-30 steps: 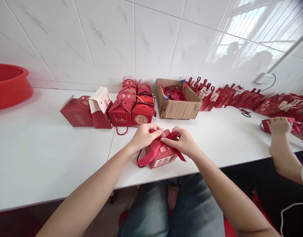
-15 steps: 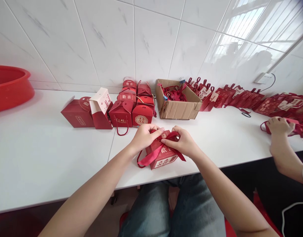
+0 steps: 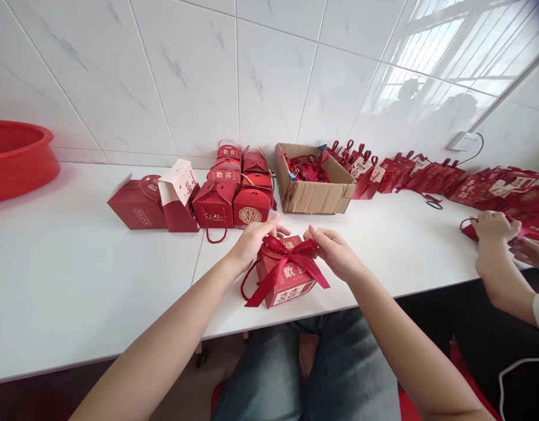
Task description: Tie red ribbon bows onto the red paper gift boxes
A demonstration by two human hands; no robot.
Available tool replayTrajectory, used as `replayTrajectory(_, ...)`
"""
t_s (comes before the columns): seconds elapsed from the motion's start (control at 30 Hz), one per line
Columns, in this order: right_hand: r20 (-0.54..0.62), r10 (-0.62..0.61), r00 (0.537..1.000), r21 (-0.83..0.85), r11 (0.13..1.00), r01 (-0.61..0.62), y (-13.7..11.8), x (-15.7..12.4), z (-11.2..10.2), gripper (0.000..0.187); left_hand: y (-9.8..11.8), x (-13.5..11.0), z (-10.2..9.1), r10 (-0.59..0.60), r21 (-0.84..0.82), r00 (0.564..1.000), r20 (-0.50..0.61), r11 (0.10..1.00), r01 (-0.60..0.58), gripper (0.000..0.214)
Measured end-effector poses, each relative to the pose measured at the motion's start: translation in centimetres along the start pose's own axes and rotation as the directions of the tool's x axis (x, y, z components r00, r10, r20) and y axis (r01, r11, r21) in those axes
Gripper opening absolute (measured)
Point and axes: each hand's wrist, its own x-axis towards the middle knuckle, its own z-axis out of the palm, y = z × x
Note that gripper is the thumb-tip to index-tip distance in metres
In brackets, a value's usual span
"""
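Observation:
A small red gift box (image 3: 291,280) with white lettering and a braided cord handle (image 3: 247,285) sits before me near the table's front edge. Across its top lies a dark red satin ribbon (image 3: 288,255) tied in a bow, its two tails hanging over the front. My left hand (image 3: 254,242) is closed at the bow's left loop, its thumb raised and the other fingers partly behind the box. On the other side my right hand (image 3: 335,250) grips the right loop, thumb up.
Several red gift boxes (image 3: 214,204) stand behind to the left. A cardboard box (image 3: 317,197) of red ribbons is at the back, beside rows of red boxes (image 3: 396,172) and scissors (image 3: 434,204). A red basin (image 3: 23,164) is far left. A co-worker's hands (image 3: 495,228) work at right.
The bow's loops now spread out to both sides and its knot shows. My hands have moved apart from the middle. The co-worker's second hand has come into view.

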Motion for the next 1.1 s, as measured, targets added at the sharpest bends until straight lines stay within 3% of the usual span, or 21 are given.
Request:
replayTrajectory(0.3, -0.096, 0.015, 0.995, -0.003, 1.000, -0.016, -0.1, 0.3, 0.2, 0.049, 0.2, 0.1, 0.1, 0.013, 0.027, 1.000, -0.011, 1.000, -0.012, 0.056)
replayTrajectory(0.57, -0.156, -0.050, 0.987, -0.004, 0.999, 0.050, 0.1, 0.3, -0.3, 0.042, 0.6, -0.2, 0.4, 0.026, 0.093, 0.999, -0.042, 0.995, -0.022, 0.057)
replayTrajectory(0.67, -0.085, -0.132, 0.988, -0.060, 0.990, 0.127, 0.1, -0.1, -1.0, 0.023, 0.6, -0.2, 0.3, 0.036, 0.100, 0.999, -0.031, 0.994, -0.033, 0.057)
replayTrajectory(0.77, 0.015, -0.174, 0.985, -0.164, 0.971, 0.174, 0.1, -0.6, -1.2, 0.032, 0.4, -0.2, 0.2, 0.037, 0.104, 0.999, -0.022, 0.994, -0.035, 0.055)
replayTrajectory(0.97, -0.040, -0.223, 0.974, -0.210, 0.955, 0.210, 0.7, -0.5, -0.1, 0.021, 0.3, -0.1, 0.0, 0.033, 0.086, 0.999, -0.001, 0.996, -0.033, 0.048)
replayTrajectory(1.1, -0.028, -0.301, 0.953, -0.230, 0.930, 0.287, 0.8, -0.4, 0.3, 0.024, 0.5, -0.2, 0.1, 0.028, 0.093, 0.999, 0.020, 0.995, -0.029, 0.041)
